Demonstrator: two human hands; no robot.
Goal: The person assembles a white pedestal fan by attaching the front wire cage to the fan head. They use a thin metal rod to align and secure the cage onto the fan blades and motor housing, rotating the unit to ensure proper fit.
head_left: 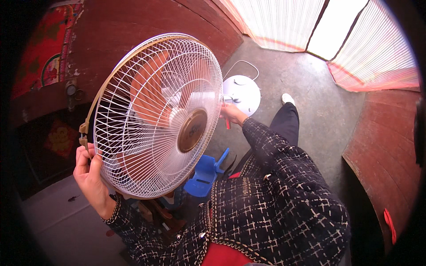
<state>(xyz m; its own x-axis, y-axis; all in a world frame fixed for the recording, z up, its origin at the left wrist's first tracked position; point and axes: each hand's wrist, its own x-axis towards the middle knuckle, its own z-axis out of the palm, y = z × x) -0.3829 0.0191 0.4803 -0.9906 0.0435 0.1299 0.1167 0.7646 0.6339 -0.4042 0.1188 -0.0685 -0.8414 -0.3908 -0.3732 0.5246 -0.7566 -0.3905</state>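
A large standing fan (191, 131) fills the left middle, with a white wire grille, a beige rim, orange-brown blades and a brown centre cap. At its left edge, my left hand (93, 179) pinches the rim beside a beige clip (83, 129). My right hand (231, 113) is closed at the grille's right edge, its fingertips partly hidden by the fan. A red, stick-like thing (228, 124) pokes out below that hand; its kind is not clear. Beyond lies the fan's round white base (246, 95) on the floor.
A blue plastic child's chair (204, 175) stands under the fan, close to my body. A pale cord (244, 62) loops by the base. Reddish-brown wooden doors (386, 146) flank a striped curtain (284, 22). My white shoe (288, 98) rests on the concrete floor (319, 115).
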